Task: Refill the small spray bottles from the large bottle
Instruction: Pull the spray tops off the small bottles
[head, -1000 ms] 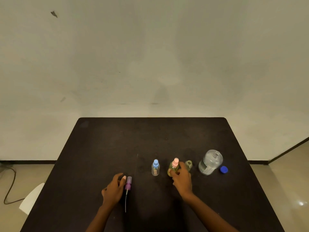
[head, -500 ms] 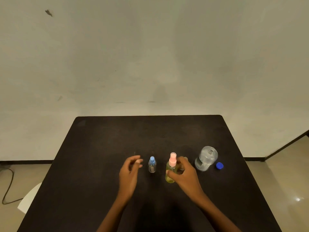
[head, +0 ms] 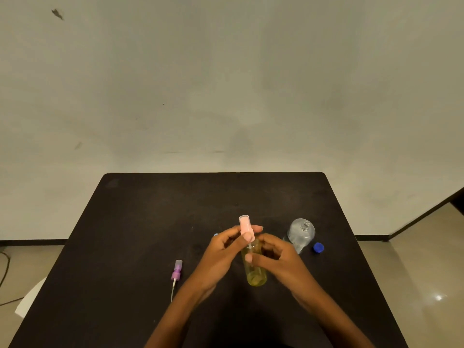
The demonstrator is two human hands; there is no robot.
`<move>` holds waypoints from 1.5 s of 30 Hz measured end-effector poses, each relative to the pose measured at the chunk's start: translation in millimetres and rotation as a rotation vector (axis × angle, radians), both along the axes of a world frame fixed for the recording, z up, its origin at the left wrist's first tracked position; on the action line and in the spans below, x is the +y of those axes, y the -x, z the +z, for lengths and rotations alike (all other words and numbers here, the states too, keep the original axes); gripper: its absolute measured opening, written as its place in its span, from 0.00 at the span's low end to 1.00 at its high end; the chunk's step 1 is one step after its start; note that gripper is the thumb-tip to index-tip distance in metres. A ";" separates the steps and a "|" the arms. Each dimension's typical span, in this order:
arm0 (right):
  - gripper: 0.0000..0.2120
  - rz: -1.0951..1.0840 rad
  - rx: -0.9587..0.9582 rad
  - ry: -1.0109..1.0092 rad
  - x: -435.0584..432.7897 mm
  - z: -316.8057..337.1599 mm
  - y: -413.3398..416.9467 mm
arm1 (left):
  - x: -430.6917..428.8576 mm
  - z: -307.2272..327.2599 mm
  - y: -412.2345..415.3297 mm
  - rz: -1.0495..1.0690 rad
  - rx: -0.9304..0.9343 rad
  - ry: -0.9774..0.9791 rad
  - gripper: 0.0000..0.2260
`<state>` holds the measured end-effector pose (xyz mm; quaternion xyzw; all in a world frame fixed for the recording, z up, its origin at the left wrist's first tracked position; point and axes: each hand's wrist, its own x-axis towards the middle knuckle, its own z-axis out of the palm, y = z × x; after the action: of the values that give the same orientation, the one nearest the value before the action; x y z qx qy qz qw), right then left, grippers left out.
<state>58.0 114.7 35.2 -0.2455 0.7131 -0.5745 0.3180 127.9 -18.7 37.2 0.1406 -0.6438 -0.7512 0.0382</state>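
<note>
The head camera looks down on a black table [head: 150, 222] set against a pale wall, with both bare forearms reaching in from the near edge.

The two hands meet over the middle of the table around a small yellow spray bottle [head: 254, 272], which is lifted and tilted slightly, its base toward the camera. The right hand [head: 278, 259] wraps the bottle's body from the right, its grip closed on the yellow plastic with a fingertip showing across the front. The left hand [head: 221, 252] comes in from the left, and its grip is pinched narrow on the pink spray head [head: 245, 228] at the top of the bottle. A thin white tube shows just below the pink head, running down into the bottle neck.

To the right of the hands, the large clear bottle [head: 300, 233] stands on the table with its mouth open. Its blue cap [head: 318, 247] lies on the table just beside it, on the right.

To the left of the hands, a purple spray head [head: 176, 270] with its thin dip tube lies flat on the table, apart from any bottle. A small sliver of blue [head: 216, 234] peeps out behind the left hand; what it belongs to cannot be told here.
</note>
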 end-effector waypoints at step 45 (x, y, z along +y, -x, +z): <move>0.17 -0.259 0.654 -0.288 -6.3 -10.1 -6.7 | 24.4 -0.5 28.4 0.481 -0.104 0.077 0.06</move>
<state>64.7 108.4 25.1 -0.2767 0.8756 -0.3948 0.0296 99.5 5.7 36.8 0.3268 -0.6211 -0.6871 0.1880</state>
